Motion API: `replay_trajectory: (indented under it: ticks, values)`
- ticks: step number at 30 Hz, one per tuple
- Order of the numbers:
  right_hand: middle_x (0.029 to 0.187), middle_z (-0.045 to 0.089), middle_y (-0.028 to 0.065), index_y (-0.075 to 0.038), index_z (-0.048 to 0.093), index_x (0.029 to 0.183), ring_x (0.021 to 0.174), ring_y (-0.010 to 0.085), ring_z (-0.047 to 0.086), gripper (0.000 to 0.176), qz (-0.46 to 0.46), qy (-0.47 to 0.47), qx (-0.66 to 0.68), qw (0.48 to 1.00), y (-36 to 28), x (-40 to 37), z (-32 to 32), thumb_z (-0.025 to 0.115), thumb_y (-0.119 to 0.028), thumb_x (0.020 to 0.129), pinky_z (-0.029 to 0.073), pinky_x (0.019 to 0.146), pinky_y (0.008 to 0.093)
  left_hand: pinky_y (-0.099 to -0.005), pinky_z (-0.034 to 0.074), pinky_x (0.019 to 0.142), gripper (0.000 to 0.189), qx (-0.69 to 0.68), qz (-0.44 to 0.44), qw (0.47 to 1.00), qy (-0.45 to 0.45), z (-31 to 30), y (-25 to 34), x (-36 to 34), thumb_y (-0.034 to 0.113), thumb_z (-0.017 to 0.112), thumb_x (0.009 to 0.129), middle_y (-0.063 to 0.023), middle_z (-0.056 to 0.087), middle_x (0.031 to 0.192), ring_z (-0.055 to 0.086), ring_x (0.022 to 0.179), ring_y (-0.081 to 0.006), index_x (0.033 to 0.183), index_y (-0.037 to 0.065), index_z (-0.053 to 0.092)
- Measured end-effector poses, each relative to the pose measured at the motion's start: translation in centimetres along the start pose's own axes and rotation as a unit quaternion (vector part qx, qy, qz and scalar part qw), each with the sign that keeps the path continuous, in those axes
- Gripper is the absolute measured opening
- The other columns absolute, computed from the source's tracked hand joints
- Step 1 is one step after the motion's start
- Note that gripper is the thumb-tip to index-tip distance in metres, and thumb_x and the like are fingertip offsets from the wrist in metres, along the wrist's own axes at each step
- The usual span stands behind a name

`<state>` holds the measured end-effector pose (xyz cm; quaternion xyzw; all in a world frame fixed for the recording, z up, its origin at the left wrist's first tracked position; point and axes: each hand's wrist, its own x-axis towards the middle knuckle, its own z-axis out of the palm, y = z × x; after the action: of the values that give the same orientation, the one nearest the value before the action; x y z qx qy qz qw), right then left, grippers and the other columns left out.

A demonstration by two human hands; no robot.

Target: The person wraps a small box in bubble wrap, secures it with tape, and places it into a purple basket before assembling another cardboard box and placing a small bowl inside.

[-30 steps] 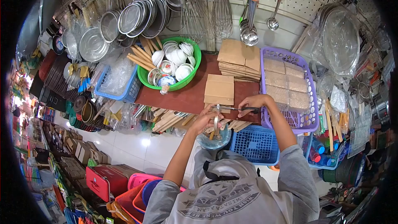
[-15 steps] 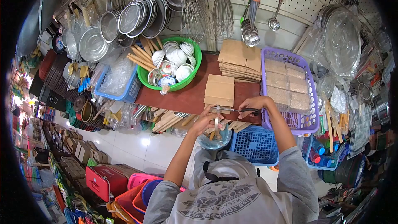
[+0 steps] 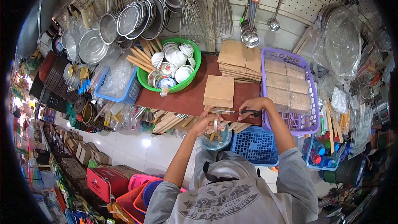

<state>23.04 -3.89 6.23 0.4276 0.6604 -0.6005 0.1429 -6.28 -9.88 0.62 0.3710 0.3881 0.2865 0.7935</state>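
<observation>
My right hand (image 3: 253,107) grips a pair of scissors (image 3: 227,111) by its black handles, and the blades point left towards my other hand. A roll of tape (image 3: 216,124) is in my left hand (image 3: 203,122), whose fingers are closed round it near the scissor tips. Whether a strip of tape lies between the blades is too small to make out. Just beyond the blades, a folded piece of cardboard (image 3: 219,91) lies flat on the red-brown table (image 3: 182,100).
A green basin (image 3: 197,68) of white bowls and wooden sticks stands left. A cardboard stack (image 3: 239,58) sits behind, beside a purple basket (image 3: 313,95) of wrapped blocks. Below the table edge are wooden-handled tools (image 3: 170,122), a plastic-lined container (image 3: 215,141) and a blue crate (image 3: 255,145).
Both hands keep almost the same place, still with the tape and scissors. The scissor blades sit slightly lower and flatter than before.
</observation>
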Motion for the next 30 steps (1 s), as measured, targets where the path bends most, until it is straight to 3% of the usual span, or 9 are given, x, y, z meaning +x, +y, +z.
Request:
replay_trajectory:
  ticks: [9, 13, 15, 16, 19, 22, 25, 26, 30]
  values:
    - [0.076, 0.061, 0.0005, -0.010, 0.070, 0.102, 0.071, 0.0099, 0.058, 0.059, 0.031, -0.042, -0.032, 0.998, -0.7, -0.1, 0.1, 0.070, -0.065, 0.082, 0.044, 0.056, 0.0285, -0.0343, 0.062, 0.068, 0.049, 0.064, -0.058, 0.996, 0.010, -1.3, 0.7, -1.3, 0.020, 0.064, 0.096, -0.0154, 0.068, 0.109, 0.071, 0.082, -0.0219, 0.139, 0.010, 0.042]
    - [0.075, 0.062, 0.0014, -0.007, 0.066, 0.100, 0.072, 0.0108, 0.060, 0.058, -0.111, -0.060, 0.019, 0.992, 0.2, 0.4, -0.3, 0.065, -0.063, 0.087, 0.044, 0.055, 0.0246, -0.0328, 0.062, 0.068, 0.047, 0.144, -0.122, 0.982, -0.013, -2.9, 2.4, -2.9, 0.016, 0.062, 0.096, -0.0155, 0.067, 0.111, 0.071, 0.089, -0.0221, 0.137, 0.008, 0.040]
    - [0.075, 0.062, 0.0017, -0.005, 0.065, 0.098, 0.071, 0.0119, 0.062, 0.056, -0.205, -0.040, 0.075, 0.975, -1.0, -1.3, -0.4, 0.060, -0.060, 0.092, 0.045, 0.053, 0.0231, -0.0334, 0.062, 0.067, 0.043, 0.179, -0.085, 0.980, 0.006, -4.7, 2.4, -3.0, 0.013, 0.060, 0.096, -0.0159, 0.066, 0.113, 0.070, 0.091, -0.0232, 0.133, 0.007, 0.039]
    - [0.075, 0.063, 0.0030, -0.004, 0.062, 0.100, 0.069, 0.0124, 0.063, 0.054, -0.153, 0.022, 0.113, 0.981, -1.8, -1.9, 0.0, 0.058, -0.058, 0.094, 0.047, 0.052, 0.0237, -0.0337, 0.061, 0.067, 0.041, 0.196, -0.067, 0.978, 0.016, -5.6, 2.1, -2.9, 0.012, 0.059, 0.096, -0.0162, 0.066, 0.113, 0.070, 0.092, -0.0237, 0.131, 0.007, 0.038]
    - [0.073, 0.065, 0.0063, -0.001, 0.057, 0.100, 0.062, 0.0145, 0.065, 0.052, -0.006, 0.179, 0.167, 0.970, -3.2, -2.0, 1.2, 0.053, -0.053, 0.099, 0.053, 0.050, 0.0267, -0.0352, 0.061, 0.066, 0.036, 0.310, 0.135, 0.938, 0.071, -7.4, 1.7, -1.9, 0.011, 0.057, 0.096, -0.0161, 0.065, 0.113, 0.070, 0.092, -0.0249, 0.125, 0.005, 0.037]
    - [0.070, 0.067, 0.0108, 0.005, 0.060, 0.087, 0.055, 0.0209, 0.068, 0.059, 0.118, 0.279, 0.067, 0.951, -3.8, -1.4, 2.3, 0.051, -0.052, 0.099, 0.058, 0.053, 0.0327, -0.0452, 0.058, 0.073, 0.037, 0.460, 0.153, 0.854, 0.191, -7.2, 2.2, -0.3, 0.009, 0.059, 0.092, -0.0173, 0.068, 0.104, 0.070, 0.093, -0.0352, 0.122, 0.006, 0.038]
    - [0.085, 0.073, 0.0204, 0.002, 0.072, 0.086, 0.067, 0.0304, 0.073, 0.057, 0.188, 0.301, -0.023, 0.935, -4.3, -0.5, 3.7, 0.049, -0.049, 0.099, 0.060, 0.067, 0.0404, -0.0516, 0.054, 0.077, 0.036, 0.577, 0.149, 0.747, 0.295, -4.7, 2.7, 0.9, 0.016, 0.062, 0.090, -0.0210, 0.068, 0.090, 0.068, 0.093, -0.0421, 0.118, 0.006, 0.041]
    - [0.096, 0.073, 0.0217, -0.001, 0.075, 0.082, 0.084, 0.0338, 0.074, 0.049, 0.191, 0.319, -0.106, 0.922, -3.6, 0.6, 4.0, 0.051, -0.041, 0.097, 0.059, 0.080, 0.0441, -0.0536, 0.053, 0.078, 0.036, 0.605, 0.141, 0.714, 0.323, -4.0, 2.9, 1.2, 0.019, 0.063, 0.089, -0.0226, 0.069, 0.084, 0.067, 0.093, -0.0441, 0.116, 0.005, 0.042]
    - [0.105, 0.072, 0.0227, 0.001, 0.072, 0.097, 0.097, 0.0357, 0.071, 0.041, 0.231, 0.386, -0.157, 0.879, 0.1, 5.8, 4.4, 0.054, -0.036, 0.094, 0.056, 0.086, 0.0456, -0.0567, 0.050, 0.083, 0.029, 0.648, 0.134, 0.670, 0.336, -3.8, 2.2, 3.2, 0.019, 0.064, 0.088, -0.0206, 0.069, 0.084, 0.067, 0.097, -0.0414, 0.111, 0.010, 0.049]
